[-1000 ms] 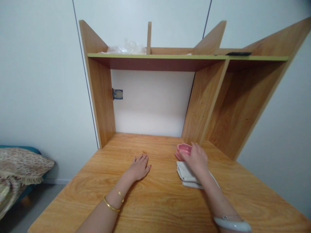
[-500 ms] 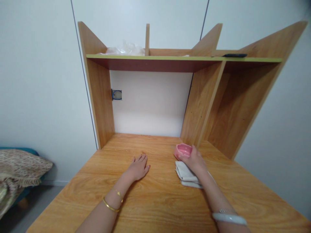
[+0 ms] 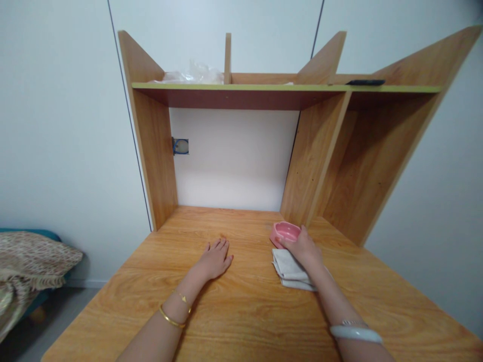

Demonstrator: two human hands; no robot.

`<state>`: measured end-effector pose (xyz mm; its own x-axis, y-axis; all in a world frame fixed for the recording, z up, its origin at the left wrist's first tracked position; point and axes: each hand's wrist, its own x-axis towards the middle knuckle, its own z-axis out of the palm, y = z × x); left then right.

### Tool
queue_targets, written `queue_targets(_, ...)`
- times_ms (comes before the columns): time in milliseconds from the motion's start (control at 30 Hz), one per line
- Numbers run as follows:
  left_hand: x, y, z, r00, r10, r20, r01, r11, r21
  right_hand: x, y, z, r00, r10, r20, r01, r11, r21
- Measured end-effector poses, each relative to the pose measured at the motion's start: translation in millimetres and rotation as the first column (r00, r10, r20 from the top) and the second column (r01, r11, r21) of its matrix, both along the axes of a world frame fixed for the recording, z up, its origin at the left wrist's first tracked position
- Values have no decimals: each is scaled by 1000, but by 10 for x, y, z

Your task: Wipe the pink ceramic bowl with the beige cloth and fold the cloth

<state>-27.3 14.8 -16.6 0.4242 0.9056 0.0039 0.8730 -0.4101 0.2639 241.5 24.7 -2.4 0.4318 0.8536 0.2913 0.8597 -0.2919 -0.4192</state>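
A small pink bowl [image 3: 278, 235] with angular sides is at the back right of the wooden desk [image 3: 241, 311]. My right hand [image 3: 305, 250] grips its near right side, thumb toward the front and fingers round the right edge. Just in front of the bowl lies a folded pale grey cloth [image 3: 290, 270], partly covered by my right hand and forearm. My left hand [image 3: 215, 259] rests palm down on the desktop to the left, fingers stretched out, holding nothing.
Above the desk stands a wooden shelf unit [image 3: 241, 96] with upright dividers. A clear plastic bag [image 3: 196, 74] and a flat black object [image 3: 365, 82] lie on its top board. An uncovered wall socket box [image 3: 181, 146] shows at left. A fringed patterned blanket [image 3: 33, 256] lies far left.
The view has shifted very slightly. Both hands, the bowl and the cloth look nearly the same as before; my right hand still grips the bowl.
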Motion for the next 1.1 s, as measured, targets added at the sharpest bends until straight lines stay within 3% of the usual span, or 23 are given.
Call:
queue_targets(467,12,-8,11,1000,4,-14,-4,1000,-11,-86,-32,61,999,-9,39,7,998,62)
queue_targets(800,7,-25,24,1000,6,-4,-6,999,-33,-269,-88,91,980,157,122,-169,981,98)
queue_targets(1100,52,-29,32,957,-109,268,75,988,132,-575,-206,109,908,398,131,-415,898,147)
